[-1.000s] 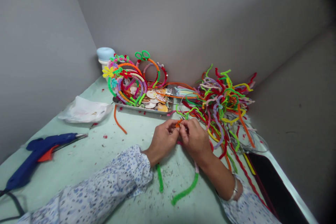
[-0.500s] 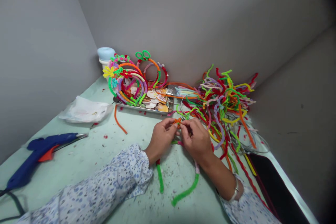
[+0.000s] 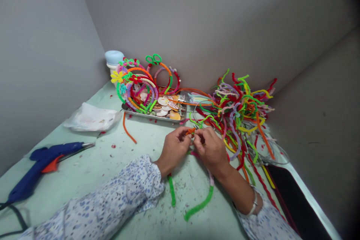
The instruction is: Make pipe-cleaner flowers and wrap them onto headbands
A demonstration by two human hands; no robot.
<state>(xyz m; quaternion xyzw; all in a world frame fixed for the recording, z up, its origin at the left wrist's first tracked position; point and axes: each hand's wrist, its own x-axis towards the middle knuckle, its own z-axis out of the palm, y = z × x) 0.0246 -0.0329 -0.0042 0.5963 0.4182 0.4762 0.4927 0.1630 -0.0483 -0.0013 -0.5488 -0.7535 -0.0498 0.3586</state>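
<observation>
My left hand [image 3: 174, 148] and my right hand [image 3: 210, 150] meet at the middle of the table. Between their fingertips is a small orange pipe-cleaner piece [image 3: 190, 131], bent into a compact shape; both hands pinch at it. Under the hands lies a headband wrapped in pipe cleaner [image 3: 200, 205], with two green ends pointing toward me and pink and red stretches higher up. My hands cover its upper part, so I cannot tell how the orange piece joins it.
Behind the hands, a metal tray [image 3: 152, 117] holds shells and several finished headbands [image 3: 140, 82]. Loose pipe cleaners [image 3: 242, 101] pile up at right, beside a black flat object [image 3: 298, 198]. At left are a blue glue gun [image 3: 42, 165], a plastic bag [image 3: 91, 118] and a blue-lidded container [image 3: 114, 58].
The orange piece has turned slightly between my fingertips and shows a different side. Both hands stay in nearly the same place.
</observation>
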